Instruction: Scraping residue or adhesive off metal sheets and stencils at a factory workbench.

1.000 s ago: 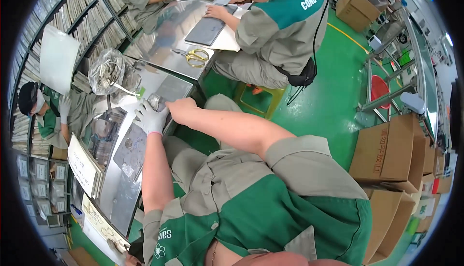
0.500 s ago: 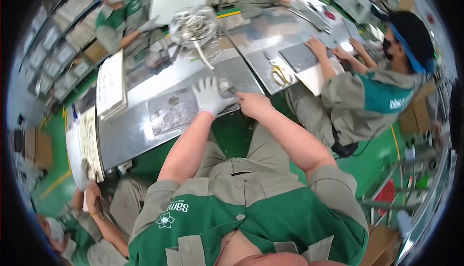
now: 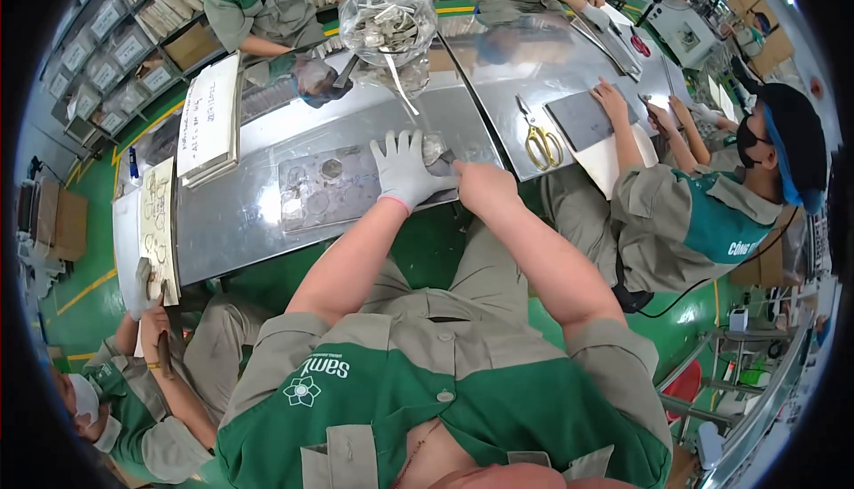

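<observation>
My left hand [image 3: 405, 172], in a white glove, lies flat with its fingers spread on a grey rectangular mat [image 3: 307, 215]. Round outlines and a small dark roundish piece [image 3: 332, 169] mark the mat to its left. Bare and closed, my right hand [image 3: 487, 188] grips a flat grey metal blade [image 3: 442, 161], its handle hidden in the fist. The blade reaches towards my left thumb and a small shiny, pale piece [image 3: 433, 146] on the mat's right part. I cannot tell whether the blade touches that piece.
A clear bag of pale strips [image 3: 389, 27] stands beyond the mat on the metal table [image 3: 222, 244]. Stacked white sheets [image 3: 206, 124] stand at left. Gold-handled scissors [image 3: 541, 144] and a dark plate [image 3: 589, 118] lie right. Co-workers sit on both sides and across.
The whole view has shifted slightly. Across the table, the large white sheet beside a co-worker has gone from sight. My hands keep nearly the same place on the mat.
</observation>
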